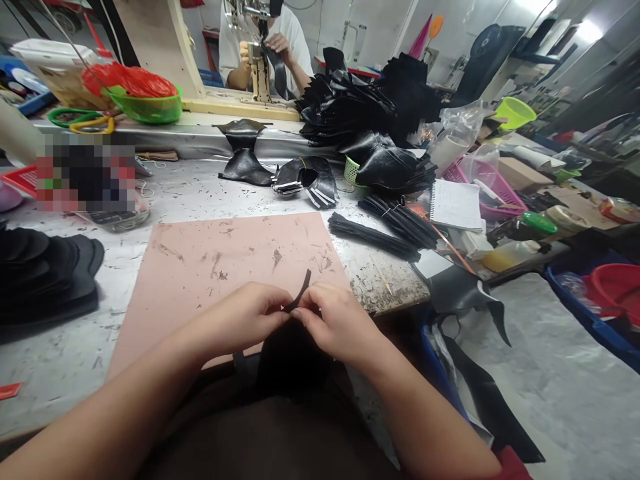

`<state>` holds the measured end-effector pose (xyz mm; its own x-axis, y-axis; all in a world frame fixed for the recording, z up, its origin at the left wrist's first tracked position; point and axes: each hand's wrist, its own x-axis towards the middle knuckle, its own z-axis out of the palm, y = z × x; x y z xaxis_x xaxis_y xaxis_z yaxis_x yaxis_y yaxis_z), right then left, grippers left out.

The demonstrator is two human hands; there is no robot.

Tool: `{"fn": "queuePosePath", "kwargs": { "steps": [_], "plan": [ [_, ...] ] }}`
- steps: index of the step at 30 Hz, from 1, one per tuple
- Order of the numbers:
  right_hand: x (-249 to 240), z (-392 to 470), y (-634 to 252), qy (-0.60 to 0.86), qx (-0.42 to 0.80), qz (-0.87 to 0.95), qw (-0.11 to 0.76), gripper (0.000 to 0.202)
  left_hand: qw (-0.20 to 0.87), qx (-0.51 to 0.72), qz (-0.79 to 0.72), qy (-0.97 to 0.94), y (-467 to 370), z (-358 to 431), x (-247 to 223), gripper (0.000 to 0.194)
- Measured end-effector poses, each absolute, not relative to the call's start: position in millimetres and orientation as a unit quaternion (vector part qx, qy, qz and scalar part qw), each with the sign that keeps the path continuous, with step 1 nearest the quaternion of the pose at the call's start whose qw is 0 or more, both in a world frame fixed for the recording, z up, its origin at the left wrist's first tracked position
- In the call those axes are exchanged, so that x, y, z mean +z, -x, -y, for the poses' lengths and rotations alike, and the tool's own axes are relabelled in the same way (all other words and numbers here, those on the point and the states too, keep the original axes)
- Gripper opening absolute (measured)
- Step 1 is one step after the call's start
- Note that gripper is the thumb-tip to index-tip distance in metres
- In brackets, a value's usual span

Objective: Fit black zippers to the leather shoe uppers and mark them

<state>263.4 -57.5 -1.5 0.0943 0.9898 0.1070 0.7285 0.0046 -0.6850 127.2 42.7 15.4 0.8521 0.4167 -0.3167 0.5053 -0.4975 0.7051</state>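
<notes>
My left hand [253, 313] and my right hand [337, 320] meet over the near edge of a pink mat [200, 267]. Both are closed, thumbs and fingers pinching a dark piece of material [295, 353] along its upper edge. A narrow black strip [307, 279] sticks up between my fingers. The lower part of the piece hangs in shadow against my dark clothing, so its full outline cannot be made out. Beyond the mat lie a bundle of black strips [373, 237] and a banded bundle of shiny black pieces [305, 180].
Stacked black cut pieces [47, 273] lie at the left. Green and yellow-handled scissors [83, 120] rest near a green basket [145, 107]. Across the table a person [295, 47] works at a sewing machine [261, 73]. A heap of black pieces [360, 100] and a notebook [455, 203] stand to the right.
</notes>
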Motion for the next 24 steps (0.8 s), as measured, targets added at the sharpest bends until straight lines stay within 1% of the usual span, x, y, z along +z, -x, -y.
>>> {"fn": "queuePosePath", "kwargs": {
  "steps": [5,9,10,11,13,15,16,18,21,24],
  "plan": [
    [6,54,-259,0.689,0.218,0.619,0.308,0.020,0.442,-0.028,-0.206,-0.872,-121,-46,16,0.017],
    [10,48,-264,0.731,0.219,0.564,0.315,0.046,0.451,-0.036,-0.219,-0.864,-112,-44,25,0.026],
    [11,47,-266,0.734,0.212,0.559,0.322,0.048,0.444,-0.025,-0.228,-0.866,-110,-43,29,0.026],
    [12,47,-268,0.729,0.215,0.559,0.331,0.044,0.431,-0.006,-0.235,-0.871,-108,-43,32,0.026],
    [13,50,-270,0.700,0.264,0.568,0.343,0.027,0.397,0.035,-0.243,-0.884,-103,-43,40,0.025],
    [16,55,-269,0.650,0.348,0.593,0.324,0.012,0.373,0.072,-0.260,-0.888,-96,-44,45,0.026],
    [18,57,-267,0.625,0.380,0.609,0.306,0.008,0.371,0.088,-0.272,-0.883,-92,-44,47,0.026],
    [24,59,-262,0.595,0.402,0.638,0.280,0.005,0.388,0.131,-0.287,-0.866,-83,-46,47,0.026],
    [39,50,-256,0.591,0.370,0.663,0.272,0.013,0.387,0.266,-0.299,-0.831,-66,-50,40,0.024],
    [56,22,-256,0.572,0.343,0.688,0.286,0.014,0.350,0.421,-0.345,-0.763,-42,-56,23,0.057]
  ]
}}
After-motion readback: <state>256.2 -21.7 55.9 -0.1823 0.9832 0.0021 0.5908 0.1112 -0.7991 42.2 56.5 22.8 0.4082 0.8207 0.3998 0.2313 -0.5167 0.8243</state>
